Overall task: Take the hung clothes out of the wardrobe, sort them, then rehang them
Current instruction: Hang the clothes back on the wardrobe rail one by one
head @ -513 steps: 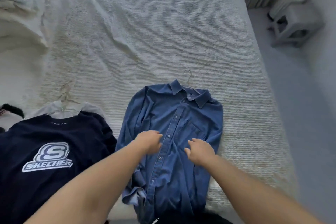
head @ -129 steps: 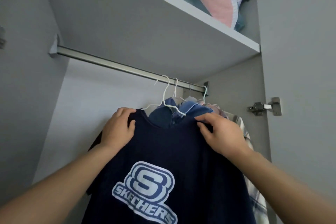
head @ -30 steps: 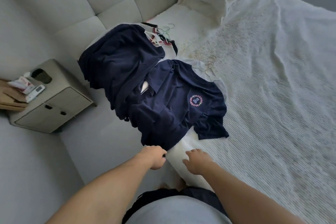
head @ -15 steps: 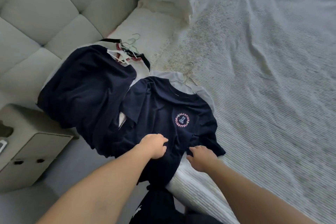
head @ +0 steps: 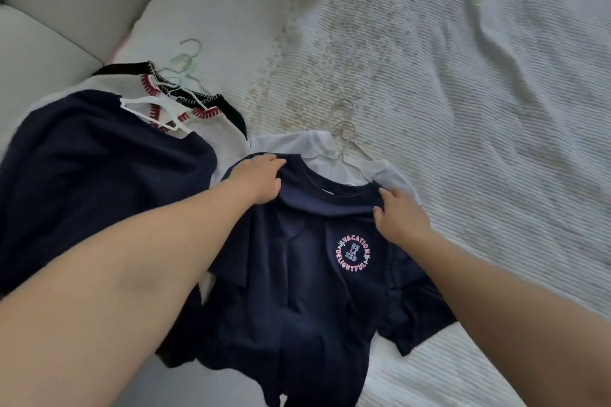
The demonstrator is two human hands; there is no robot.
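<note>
The navy tee [head: 297, 274] lies on the bed [head: 479, 92], chest print up, its long axis running from the collar, at the end away from the person, down to the hem nearest them; the neck opening points up the bed towards the white tee [head: 297, 142] it overlaps. The left hand [head: 256, 180] is curled round the tee's left shoulder; the right hand [head: 396, 216] pinches its right shoulder, just beside the collar; both grips sit at the collar end, so the whole body of the tee trails from them towards the person. The wire hanger [head: 347, 139] pokes out beyond the collar, its hook aimed away; whether it carries the navy tee or the white one I cannot tell. My guess is a lift by the shoulders comes next.
</note>
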